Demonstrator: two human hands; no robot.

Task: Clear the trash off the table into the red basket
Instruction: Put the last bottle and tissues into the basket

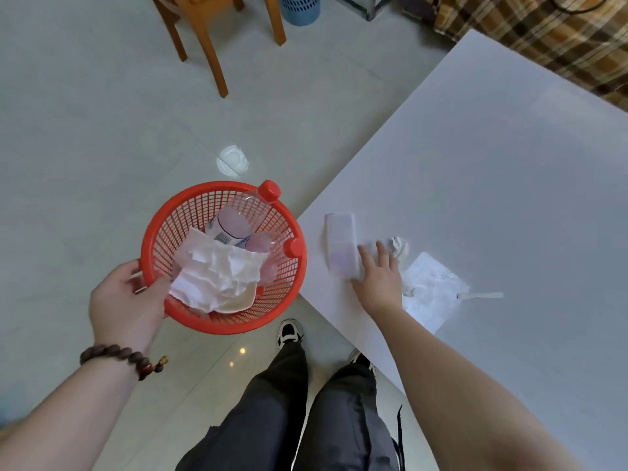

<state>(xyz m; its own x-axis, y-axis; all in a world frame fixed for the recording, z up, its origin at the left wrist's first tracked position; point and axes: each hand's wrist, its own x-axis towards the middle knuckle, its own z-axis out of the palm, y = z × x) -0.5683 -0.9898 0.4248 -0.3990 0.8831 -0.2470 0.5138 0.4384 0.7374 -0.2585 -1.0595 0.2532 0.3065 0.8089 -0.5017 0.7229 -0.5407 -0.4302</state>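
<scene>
Left hand (127, 299) fingers clamped on red basket (190, 321) rim; right hand (379, 275) fingers spread on packet (341, 244)

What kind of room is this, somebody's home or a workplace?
Probably a room in a home, though I can't be sure. There is a tiled floor, a wooden chair with a small blue bin beside it, and a plaid-covered piece of furniture behind the plain white table.

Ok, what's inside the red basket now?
The red basket holds two red-capped plastic bottles, crumpled white paper and a pale dish beneath it; the paper hides the bottom.
</scene>
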